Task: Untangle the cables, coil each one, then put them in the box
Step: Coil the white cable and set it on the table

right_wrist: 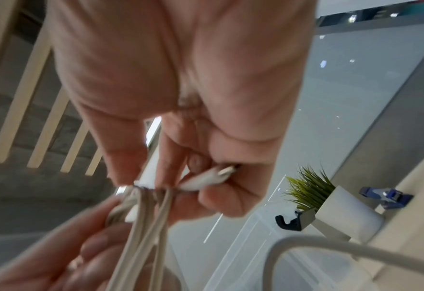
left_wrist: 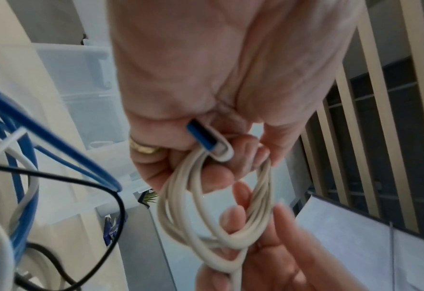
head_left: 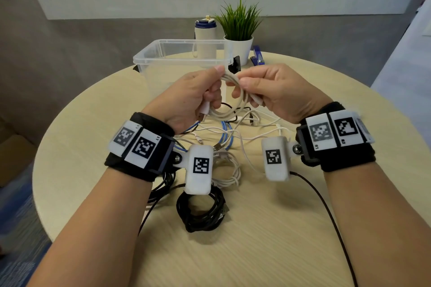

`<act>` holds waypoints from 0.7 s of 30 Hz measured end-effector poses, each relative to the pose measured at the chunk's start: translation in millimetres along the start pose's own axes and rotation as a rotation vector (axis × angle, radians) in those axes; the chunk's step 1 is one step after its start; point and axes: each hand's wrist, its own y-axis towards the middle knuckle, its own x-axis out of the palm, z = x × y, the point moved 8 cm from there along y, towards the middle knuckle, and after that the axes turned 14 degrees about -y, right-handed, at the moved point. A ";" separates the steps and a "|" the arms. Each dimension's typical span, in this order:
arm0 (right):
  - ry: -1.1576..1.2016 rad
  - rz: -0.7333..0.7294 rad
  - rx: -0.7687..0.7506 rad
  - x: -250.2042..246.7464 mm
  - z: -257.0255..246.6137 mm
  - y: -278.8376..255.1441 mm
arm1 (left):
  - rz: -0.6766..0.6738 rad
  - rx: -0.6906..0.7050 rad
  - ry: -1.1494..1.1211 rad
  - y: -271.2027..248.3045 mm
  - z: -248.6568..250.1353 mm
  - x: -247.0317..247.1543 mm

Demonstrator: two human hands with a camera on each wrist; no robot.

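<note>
Two hands, left hand (head_left: pixel 186 98) and right hand (head_left: pixel 277 93), are pinching the beige coiled cable (head_left: pixel 235 100) between curled fingers (head_left: pixel 250 82); beyond them the clear box (head_left: pixel 163 58) is holding no visible cables.

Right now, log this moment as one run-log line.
left hand: grips beige cable coil | right hand: pinches coil, holds its plug | box: no cable visible inside | black coil: on table

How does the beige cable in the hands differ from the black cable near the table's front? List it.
The beige cable is held in the air by the left hand and right hand; the black cable lies on the table, untouched. The beige cable is pale, the black cable dark. Both are coiled, and neither is in the box.
</note>
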 end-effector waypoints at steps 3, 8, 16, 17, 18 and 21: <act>-0.005 0.005 0.023 -4.9 6.5 0.3 | 0.017 0.035 -0.069 -0.9 7.1 -5.9; -0.267 0.133 0.057 -14.9 8.1 1.4 | -0.049 0.012 -0.038 -2.5 4.1 -1.4; -0.391 0.401 0.037 -30.2 1.8 1.3 | -0.120 -0.091 0.136 -4.3 -7.3 6.0; -0.399 0.420 0.036 -31.5 0.8 0.8 | -0.127 -0.104 0.140 -4.3 -8.5 6.6; -0.403 0.441 0.035 -33.1 -0.6 0.1 | -0.130 -0.114 0.146 -3.9 -9.7 7.3; -0.421 0.495 0.031 -35.6 -4.4 -2.2 | -0.124 -0.125 0.182 -2.8 -12.4 8.0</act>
